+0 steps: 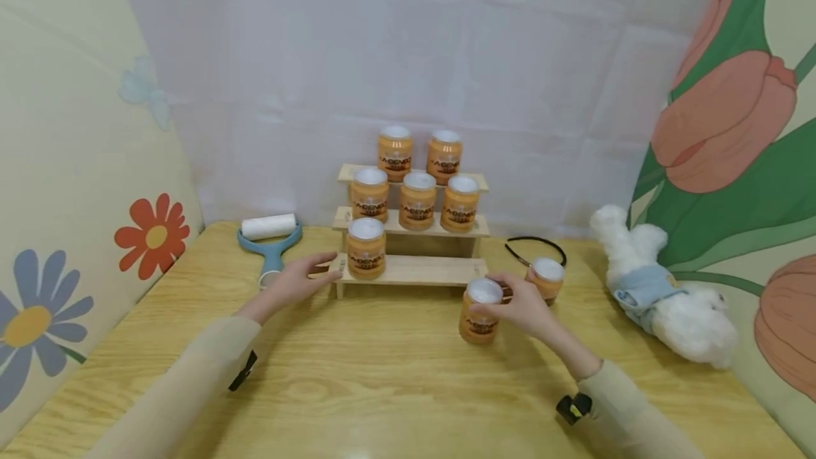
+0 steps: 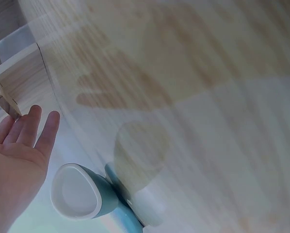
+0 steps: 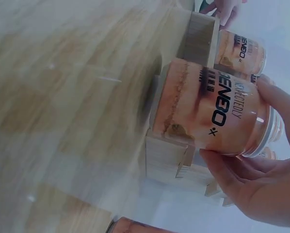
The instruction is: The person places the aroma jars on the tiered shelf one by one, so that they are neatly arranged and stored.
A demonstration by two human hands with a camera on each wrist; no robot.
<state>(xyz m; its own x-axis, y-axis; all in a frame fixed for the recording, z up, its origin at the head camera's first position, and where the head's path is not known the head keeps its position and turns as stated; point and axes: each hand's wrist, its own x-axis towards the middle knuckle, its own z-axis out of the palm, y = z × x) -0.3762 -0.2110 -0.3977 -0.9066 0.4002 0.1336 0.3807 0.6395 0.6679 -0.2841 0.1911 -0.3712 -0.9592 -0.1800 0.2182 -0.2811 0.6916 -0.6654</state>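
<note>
In the head view my right hand grips an orange jar with a white lid, thumb on one side and fingers on the other. The right wrist view shows this jar close up, its printed label facing the camera. My left hand touches the left end of the bottom step of a three-tier wooden stand; its fingers are extended and hold nothing. One jar sits at the left of that step. Three jars line the middle step, and two jars stand on top.
Another orange jar stands on the table just behind my right hand. Near it lies a thin black band. A blue-handled lint roller is at the left, and a white plush toy lies at the right.
</note>
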